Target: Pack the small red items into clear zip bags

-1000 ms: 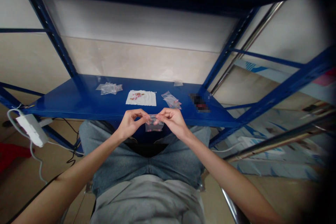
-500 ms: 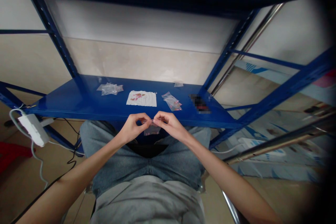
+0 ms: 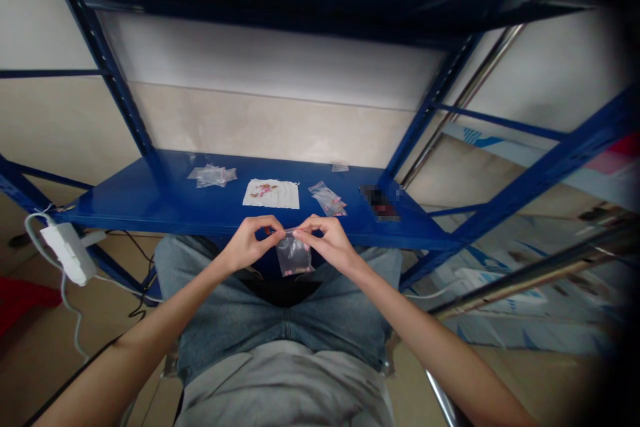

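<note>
The left hand (image 3: 245, 245) and right hand (image 3: 327, 242) pinch the top edge of a small clear plastic bag (image 3: 293, 257) between them, its long axis hanging upright, equally near both hands, above the lap. Farther off, a white paper sheet (image 3: 271, 193) and another clear bag (image 3: 327, 199) lie on the blue steel shelf (image 3: 150, 207).

Perhaps a storeroom: blue steel shelving (image 3: 125, 210)

Plastic bag (image 3: 293, 257): clear, with pink and dark specks being seen through it
Sheet (image 3: 271, 194): white, being speckled with pink and brown
Shelf (image 3: 150, 203): glossy deep blue is being shown
Jeans (image 3: 285, 327): faded blue denim is being worn
Shirt (image 3: 285, 387): plain grey is being worn
</note>
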`<state>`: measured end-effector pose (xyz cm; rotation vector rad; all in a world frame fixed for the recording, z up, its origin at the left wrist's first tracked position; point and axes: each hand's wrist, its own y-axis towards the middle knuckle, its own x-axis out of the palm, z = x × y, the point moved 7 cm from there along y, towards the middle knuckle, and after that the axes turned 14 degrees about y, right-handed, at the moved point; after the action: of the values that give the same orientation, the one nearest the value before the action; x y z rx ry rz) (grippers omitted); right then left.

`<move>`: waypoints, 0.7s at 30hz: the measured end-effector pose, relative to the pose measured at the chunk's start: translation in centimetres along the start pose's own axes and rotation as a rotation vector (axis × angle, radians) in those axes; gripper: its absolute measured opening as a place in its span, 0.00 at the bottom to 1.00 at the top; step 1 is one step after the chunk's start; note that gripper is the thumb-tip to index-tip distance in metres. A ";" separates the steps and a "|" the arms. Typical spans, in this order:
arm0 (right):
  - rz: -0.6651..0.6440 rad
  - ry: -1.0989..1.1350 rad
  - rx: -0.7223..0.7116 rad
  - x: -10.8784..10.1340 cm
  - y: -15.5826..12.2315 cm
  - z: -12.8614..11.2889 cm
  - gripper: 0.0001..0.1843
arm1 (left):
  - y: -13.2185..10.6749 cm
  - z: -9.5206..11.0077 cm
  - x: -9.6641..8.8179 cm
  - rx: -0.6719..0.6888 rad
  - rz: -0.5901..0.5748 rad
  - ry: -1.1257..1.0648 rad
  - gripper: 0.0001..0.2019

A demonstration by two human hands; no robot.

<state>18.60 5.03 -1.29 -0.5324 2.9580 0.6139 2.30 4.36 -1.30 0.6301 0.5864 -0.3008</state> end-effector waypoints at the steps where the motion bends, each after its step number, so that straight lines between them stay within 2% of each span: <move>1: 0.022 0.049 0.037 -0.4 0.1 0.4 0.13 | 0.0 -0.2 0.0 -0.002 -0.001 0.001 0.14; 5: 0.073 0.255 0.201 -1.2 0.0 1.8 0.14 | 0.0 -0.6 0.6 0.006 -0.034 0.012 0.13; 10: 0.098 0.310 0.259 -1.3 -0.4 2.2 0.13 | -0.1 -0.6 1.2 -0.009 -0.076 0.017 0.12; 12: 0.114 0.333 0.265 -2.0 -0.1 2.5 0.12 | -0.2 -0.5 1.3 -0.020 -0.076 0.014 0.12; 14: 0.176 0.394 0.237 -4.0 0.8 2.8 0.12 | -0.3 -0.5 1.5 -0.042 -0.080 -0.019 0.12; 18: 0.333 0.452 0.098 -10.9 4.2 3.1 0.16 | -0.3 -1.1 2.2 -0.118 -0.086 -0.199 0.11; 19: 0.336 0.407 0.091 -12.4 5.3 3.4 0.18 | -0.3 -1.3 2.5 -0.140 -0.093 -0.240 0.12; 21: 0.283 0.176 0.179 -14.3 7.4 4.8 0.19 | -0.2 -1.8 3.2 -0.179 -0.119 -0.289 0.13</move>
<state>29.47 17.82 -0.89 -0.1599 3.2422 0.3295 3.95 5.04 -4.50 0.3706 0.3686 -0.4378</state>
